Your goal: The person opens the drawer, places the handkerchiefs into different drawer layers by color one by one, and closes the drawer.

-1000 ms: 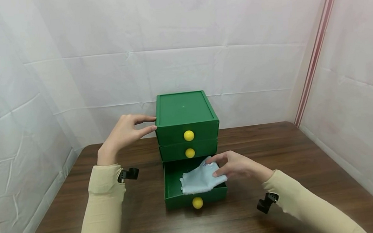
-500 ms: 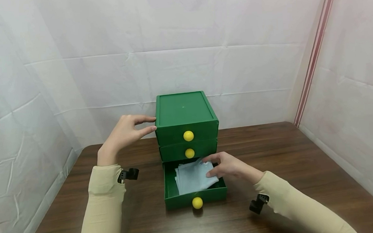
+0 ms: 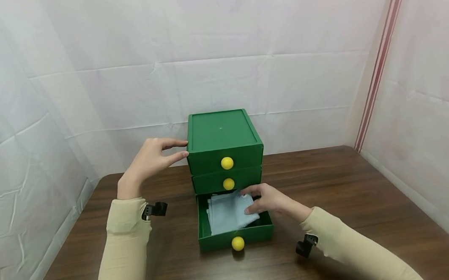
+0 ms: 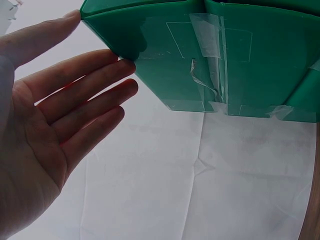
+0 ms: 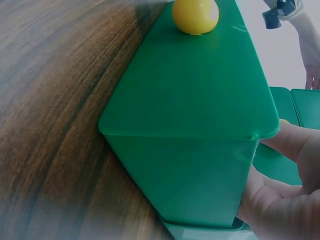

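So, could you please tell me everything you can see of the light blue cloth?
The light blue cloth is a soft, matte fabric, loosely folded into a rumpled, roughly square bundle. It lies inside the open bottom drawer of the green drawer unit, filling most of its left and middle, below the rim. The right hand pinches its right edge, with fingers on top. Neither wrist view shows it.

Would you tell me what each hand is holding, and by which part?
The right hand pinches the blue cloth by its right edge; the left hand only touches the cabinet's top-left corner.
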